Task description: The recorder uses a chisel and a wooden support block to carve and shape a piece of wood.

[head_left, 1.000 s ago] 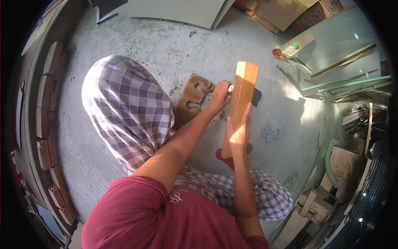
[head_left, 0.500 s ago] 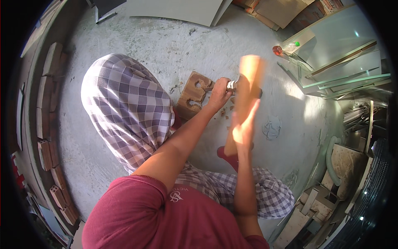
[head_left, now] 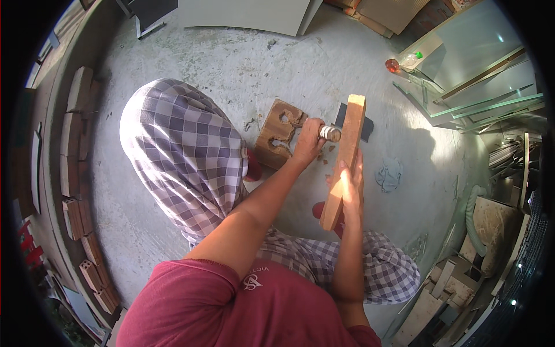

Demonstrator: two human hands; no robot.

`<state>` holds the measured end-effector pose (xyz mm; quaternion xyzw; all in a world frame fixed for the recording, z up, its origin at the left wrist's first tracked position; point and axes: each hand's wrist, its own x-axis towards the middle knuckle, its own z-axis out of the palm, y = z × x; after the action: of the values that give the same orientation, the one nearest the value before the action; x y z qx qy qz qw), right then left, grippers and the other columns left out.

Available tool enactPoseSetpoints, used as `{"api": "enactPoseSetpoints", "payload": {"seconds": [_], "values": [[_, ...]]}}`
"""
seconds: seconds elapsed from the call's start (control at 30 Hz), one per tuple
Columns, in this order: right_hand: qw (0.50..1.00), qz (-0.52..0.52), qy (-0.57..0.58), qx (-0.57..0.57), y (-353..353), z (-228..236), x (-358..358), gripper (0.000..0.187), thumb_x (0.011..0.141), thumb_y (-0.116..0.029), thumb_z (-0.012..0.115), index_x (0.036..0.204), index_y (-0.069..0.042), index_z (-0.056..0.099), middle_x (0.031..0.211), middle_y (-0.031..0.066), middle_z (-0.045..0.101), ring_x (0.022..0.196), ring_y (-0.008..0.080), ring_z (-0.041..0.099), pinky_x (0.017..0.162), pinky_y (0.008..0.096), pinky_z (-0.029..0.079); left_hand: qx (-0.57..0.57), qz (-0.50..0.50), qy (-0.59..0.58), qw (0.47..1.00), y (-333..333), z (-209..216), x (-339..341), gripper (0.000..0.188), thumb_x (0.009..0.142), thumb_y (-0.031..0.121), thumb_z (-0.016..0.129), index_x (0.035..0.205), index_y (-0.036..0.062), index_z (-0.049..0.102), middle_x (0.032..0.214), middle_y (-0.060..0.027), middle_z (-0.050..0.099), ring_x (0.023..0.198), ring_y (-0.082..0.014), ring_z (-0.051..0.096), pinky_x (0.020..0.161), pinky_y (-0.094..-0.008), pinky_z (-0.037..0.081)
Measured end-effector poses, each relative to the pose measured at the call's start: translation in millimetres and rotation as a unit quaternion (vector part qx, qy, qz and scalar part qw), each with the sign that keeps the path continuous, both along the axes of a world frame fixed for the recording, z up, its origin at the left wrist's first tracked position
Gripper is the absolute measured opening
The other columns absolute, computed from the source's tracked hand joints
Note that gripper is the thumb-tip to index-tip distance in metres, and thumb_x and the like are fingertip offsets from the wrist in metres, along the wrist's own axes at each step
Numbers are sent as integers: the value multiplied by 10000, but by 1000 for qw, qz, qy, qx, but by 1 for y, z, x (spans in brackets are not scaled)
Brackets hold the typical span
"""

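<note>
I sit on a concrete floor with my checked-cloth knee (head_left: 179,150) raised at the left. My left hand (head_left: 308,142) grips a chisel with a pale wooden handle (head_left: 330,133), its tip set against a carved wooden piece (head_left: 277,136) lying on the floor. That piece is brown and has curved cut-outs. My right hand (head_left: 347,188) holds a long flat wooden stick (head_left: 346,156) upright, its upper part close beside the chisel handle's end. A dark flat object (head_left: 366,122) lies just behind the stick.
Bricks (head_left: 78,144) line the wall at the left. A plastic bottle (head_left: 402,61) with a green cap lies at the upper right near glass sheets and frames (head_left: 480,69). A grey rag (head_left: 389,173) lies right of my hands. Boards and clutter (head_left: 457,277) fill the lower right.
The wooden stick has swung: it was raised and blurred half a second ago, and now stands lower, against the chisel handle's end. My left hand has stayed on the chisel.
</note>
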<state>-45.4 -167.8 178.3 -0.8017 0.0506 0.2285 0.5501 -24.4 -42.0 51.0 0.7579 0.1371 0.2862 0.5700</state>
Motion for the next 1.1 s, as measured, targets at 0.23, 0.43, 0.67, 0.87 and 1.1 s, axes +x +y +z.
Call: {"api": "enactPoseSetpoints", "payload": {"seconds": [0.23,0.43,0.67,0.87,1.1], "values": [[999,-37,-10,11,-9,2,3,687,896,-321,538,1459,-180,169,972,117,539,643,188,582,549,292,498,109,-102,-44,988,-20,-26,-31,387,712,-38,612,1056,40,452,1098,-163,474,1206,-400,415,1035,-484,336],[999,-43,-9,16,-13,11,1,681,907,-343,522,1455,-143,173,986,123,525,680,184,577,573,296,502,183,-150,-11,972,-24,-33,-37,316,766,38,594,1055,37,465,1108,-140,476,1162,-358,443,1047,-512,307],[991,-107,-32,72,-28,37,5,779,883,-388,554,1460,-74,135,969,130,538,670,190,576,597,298,496,208,-167,1,964,-15,-12,6,395,671,20,668,1024,47,492,951,-123,493,964,-334,484,935,-457,382],[985,-148,-33,78,-36,40,8,786,883,-404,550,1468,-108,118,964,134,541,666,189,585,593,310,497,190,-253,10,949,-24,-7,34,365,657,36,686,967,98,503,938,-108,517,939,-307,499,828,-404,416],[985,-163,-5,49,-38,33,10,790,878,-428,539,1470,-126,112,973,134,545,659,198,596,587,320,497,221,-391,72,890,-29,-29,47,252,690,138,657,900,82,530,825,-132,588,856,-340,583,757,-421,459]]}}
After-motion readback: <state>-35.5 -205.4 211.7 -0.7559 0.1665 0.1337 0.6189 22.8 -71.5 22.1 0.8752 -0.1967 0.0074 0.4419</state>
